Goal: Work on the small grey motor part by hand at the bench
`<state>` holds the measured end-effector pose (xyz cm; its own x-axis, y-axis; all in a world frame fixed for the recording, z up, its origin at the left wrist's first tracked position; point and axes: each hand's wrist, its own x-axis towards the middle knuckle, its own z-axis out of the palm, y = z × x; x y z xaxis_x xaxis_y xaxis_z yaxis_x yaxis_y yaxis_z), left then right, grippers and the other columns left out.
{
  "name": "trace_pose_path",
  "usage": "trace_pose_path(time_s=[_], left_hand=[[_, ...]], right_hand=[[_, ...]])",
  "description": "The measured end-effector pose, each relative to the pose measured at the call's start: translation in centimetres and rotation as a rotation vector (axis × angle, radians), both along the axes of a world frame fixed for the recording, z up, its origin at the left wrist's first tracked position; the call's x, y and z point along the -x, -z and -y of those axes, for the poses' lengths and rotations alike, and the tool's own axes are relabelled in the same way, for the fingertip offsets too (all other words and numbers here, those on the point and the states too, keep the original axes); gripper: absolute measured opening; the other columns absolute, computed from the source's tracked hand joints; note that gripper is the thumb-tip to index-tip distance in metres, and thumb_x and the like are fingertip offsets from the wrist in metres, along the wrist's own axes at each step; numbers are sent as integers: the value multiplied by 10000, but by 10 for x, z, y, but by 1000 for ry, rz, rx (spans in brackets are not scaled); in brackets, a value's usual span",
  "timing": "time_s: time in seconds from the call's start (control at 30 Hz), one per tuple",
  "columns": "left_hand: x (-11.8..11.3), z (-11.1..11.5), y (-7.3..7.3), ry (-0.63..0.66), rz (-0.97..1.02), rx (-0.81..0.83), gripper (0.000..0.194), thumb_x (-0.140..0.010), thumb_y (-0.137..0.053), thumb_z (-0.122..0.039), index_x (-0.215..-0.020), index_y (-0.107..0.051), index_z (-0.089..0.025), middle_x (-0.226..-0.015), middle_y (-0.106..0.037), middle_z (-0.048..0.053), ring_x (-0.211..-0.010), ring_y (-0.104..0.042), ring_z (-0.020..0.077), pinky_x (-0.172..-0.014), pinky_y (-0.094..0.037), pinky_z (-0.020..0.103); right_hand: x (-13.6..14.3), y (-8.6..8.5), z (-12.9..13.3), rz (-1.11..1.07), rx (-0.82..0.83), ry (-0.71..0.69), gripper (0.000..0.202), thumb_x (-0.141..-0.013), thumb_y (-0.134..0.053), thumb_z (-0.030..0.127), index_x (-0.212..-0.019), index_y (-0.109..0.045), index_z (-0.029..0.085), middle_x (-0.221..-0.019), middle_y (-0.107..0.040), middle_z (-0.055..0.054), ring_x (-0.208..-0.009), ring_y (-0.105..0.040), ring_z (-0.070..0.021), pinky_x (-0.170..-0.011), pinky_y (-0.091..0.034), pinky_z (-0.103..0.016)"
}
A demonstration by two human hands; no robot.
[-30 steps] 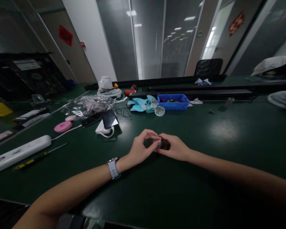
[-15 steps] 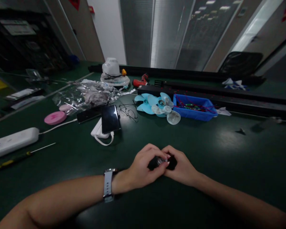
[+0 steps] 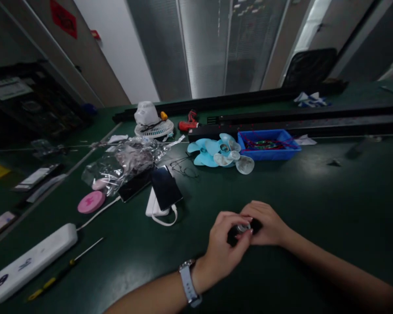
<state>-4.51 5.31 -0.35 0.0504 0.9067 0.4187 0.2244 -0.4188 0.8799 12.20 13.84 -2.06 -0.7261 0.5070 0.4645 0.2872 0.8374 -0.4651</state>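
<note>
My left hand [image 3: 225,242], with a watch [image 3: 189,282] on its wrist, pinches a small silvery round part [image 3: 243,227] between thumb and fingertips. Too little of this part shows to name its kind. Against those fingertips lies my right hand [image 3: 265,223], its fingers curled; what it holds, if anything, is hidden in dark shadow. Both hands meet low over the green table, right of the middle of the view.
Beyond the hands lie blue fan blades [image 3: 209,152] and a blue bin [image 3: 270,147] of wires. To the left are a phone [image 3: 165,187] on a white power bank [image 3: 155,204], a screwdriver [image 3: 63,270] and a power strip [image 3: 34,264]. A white fan [image 3: 153,128] stands farther back.
The view has turned and tilted, so the table things appear shifted and the hands sit farther right and lower. The left fingers still pinch the silvery part; the right hand stays against them.
</note>
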Motion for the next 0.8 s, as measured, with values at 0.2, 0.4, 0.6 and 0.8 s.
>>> trace_pose_path(time_s=[0.2,0.4,0.6,0.8], left_hand=[[2,-4,5,5,-75,-1,235,-831,-608,-81,-1032,-592,-202,-1053,-626,64,-1014,-605,185,-870,-507,327],[-3,-11,8,-77,-166,-66,217,-817,-645,-112,-1013,-606,-197,-968,-629,51,-916,-623,171,-793,-529,297],[-6,-16,7,-116,-197,-83,247,-810,-669,-131,-1033,-591,-204,-968,-637,48,-913,-633,165,-783,-548,279],[1,-11,12,-68,-205,-45,308,-815,-659,-126,-1091,-563,-225,-1049,-645,68,-998,-637,189,-843,-557,307]], right_hand=[[6,0,-6,-47,-37,10,293,-656,-708,403,-781,-540,198,-686,-635,-1,-618,-591,-152,-607,-357,-283],[5,0,-7,12,39,-9,272,-634,-684,361,-763,-500,207,-689,-625,3,-596,-570,-156,-607,-363,-280],[1,-2,-8,8,306,16,296,-619,-701,292,-828,-506,217,-703,-583,37,-605,-557,-132,-595,-378,-237],[0,-2,-7,16,344,29,346,-601,-735,354,-844,-526,223,-693,-599,45,-600,-553,-140,-626,-380,-253]])
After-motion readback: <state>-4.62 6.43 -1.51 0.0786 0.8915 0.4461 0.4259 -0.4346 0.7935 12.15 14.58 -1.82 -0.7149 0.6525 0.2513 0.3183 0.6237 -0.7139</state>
